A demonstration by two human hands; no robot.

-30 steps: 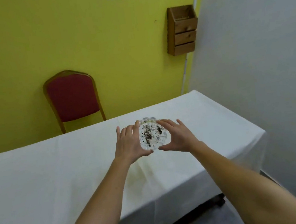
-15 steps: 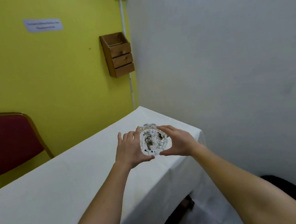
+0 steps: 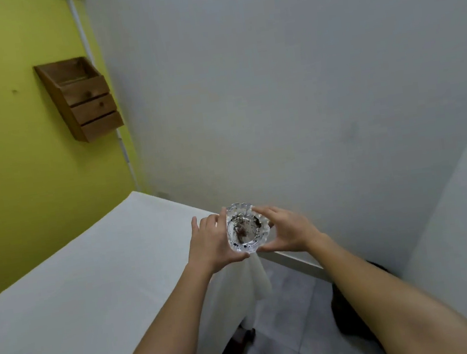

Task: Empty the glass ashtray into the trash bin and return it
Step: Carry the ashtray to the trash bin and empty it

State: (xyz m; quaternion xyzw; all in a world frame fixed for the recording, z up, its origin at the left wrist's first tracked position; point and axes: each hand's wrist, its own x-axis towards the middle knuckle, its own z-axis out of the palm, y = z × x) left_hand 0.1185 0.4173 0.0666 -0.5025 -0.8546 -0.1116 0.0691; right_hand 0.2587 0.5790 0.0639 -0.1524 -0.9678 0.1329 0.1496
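The clear glass ashtray (image 3: pixel 245 228), with dark ash and bits inside, is lifted off the table and held level between both hands above the table's right corner. My left hand (image 3: pixel 211 243) grips its left side and my right hand (image 3: pixel 288 230) its right side. A dark round trash bin (image 3: pixel 348 313) stands on the floor at the lower right, mostly hidden behind my right forearm.
The table with its white cloth (image 3: pixel 77 286) fills the lower left, its corner draping down beside grey floor tiles (image 3: pixel 285 306). A grey wall (image 3: pixel 290 95) is close ahead. A wooden wall box (image 3: pixel 82 98) hangs on the yellow wall.
My view has swung to the right, and the ashtray in both hands has moved from over the table's middle to its right corner. The red chair has left view and the bin appears.
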